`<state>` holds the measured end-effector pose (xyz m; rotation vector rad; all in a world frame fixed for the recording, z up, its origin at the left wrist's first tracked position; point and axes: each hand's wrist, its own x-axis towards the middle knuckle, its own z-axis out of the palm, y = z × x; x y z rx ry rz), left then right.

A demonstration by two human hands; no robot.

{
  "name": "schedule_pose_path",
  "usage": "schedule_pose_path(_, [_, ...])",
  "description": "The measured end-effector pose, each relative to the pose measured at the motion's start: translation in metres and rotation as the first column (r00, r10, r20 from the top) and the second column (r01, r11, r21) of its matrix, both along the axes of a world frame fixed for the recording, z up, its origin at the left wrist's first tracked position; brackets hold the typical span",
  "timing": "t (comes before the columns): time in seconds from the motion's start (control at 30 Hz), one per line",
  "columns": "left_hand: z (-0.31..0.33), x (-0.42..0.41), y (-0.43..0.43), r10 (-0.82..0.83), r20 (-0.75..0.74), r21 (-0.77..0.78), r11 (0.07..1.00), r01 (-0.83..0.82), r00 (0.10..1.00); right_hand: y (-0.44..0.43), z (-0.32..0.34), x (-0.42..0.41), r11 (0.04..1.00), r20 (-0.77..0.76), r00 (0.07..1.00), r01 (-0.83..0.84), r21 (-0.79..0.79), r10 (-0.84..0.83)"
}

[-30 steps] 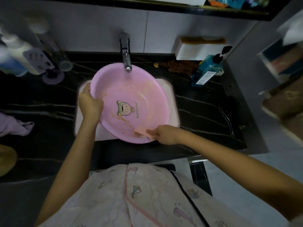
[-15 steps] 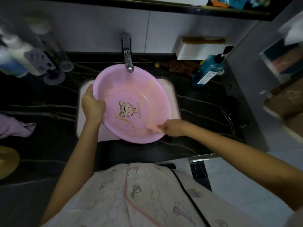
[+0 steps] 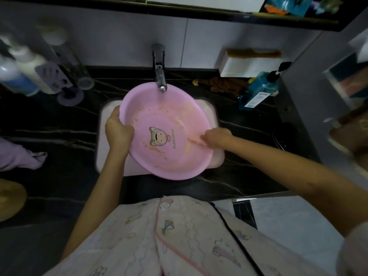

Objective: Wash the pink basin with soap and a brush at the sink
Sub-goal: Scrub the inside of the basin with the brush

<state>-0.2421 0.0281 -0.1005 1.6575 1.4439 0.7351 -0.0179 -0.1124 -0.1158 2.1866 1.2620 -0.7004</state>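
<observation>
At the far left, blurred bottles point(image 3: 25, 72) stand on the dark tabletop point(image 3: 59, 136), with a purple cloth point(image 3: 18, 156) lying nearer the edge; none of these is in use.

The left hand point(image 3: 118, 130) grips the left rim of the pink basin point(image 3: 159, 162), its fingers point(image 3: 113, 118) curled tight over the edge and holding the basin tilted over the white sink point(image 3: 105, 148). The basin's far rim sits just under the tap point(image 3: 160, 76), and its near rim hangs past the front of the sink. No water can be seen coming from the tap.

As for progress, the wash looks underway but far from finished. Orange-brown smears and specks cling to the basin floor around the cartoon print and up the right wall. No foam is visible, so whether soap has gone on cannot be told. Most of the scrubbing and a rinse appear to be left.

The right hand point(image 3: 216, 138) is clamped around a pale pink thing, most likely the brush point(image 3: 194, 140), whose free end touches the basin's inner right wall beside a yellowish streak. The bristles are too blurred to make out.

Further right, a blue pump bottle point(image 3: 258, 90) stands untouched on the tabletop, well apart from both hands.
</observation>
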Motion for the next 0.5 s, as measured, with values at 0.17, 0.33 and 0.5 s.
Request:
schedule_pose_path(0.17, [-0.008,-0.005,0.003,-0.004,0.006,0.003,1.0,0.004,1.0,0.016,-0.013,-0.005,0.988,0.04,0.998,0.032,0.151,-0.039])
schedule_pose_path(0.33, [-0.01,-0.004,0.005,-0.005,0.029,0.003,1.0,0.005,1.0,-0.003,-0.021,-0.056,0.993,-0.243,0.966,0.061,-0.098,-0.083])
schedule_pose_path(0.5, [-0.013,-0.006,0.006,-0.017,0.032,0.008,1.0,0.017,0.999,0.017,-0.021,-0.052,0.97,-0.285,0.927,0.24,-0.042,-0.242])
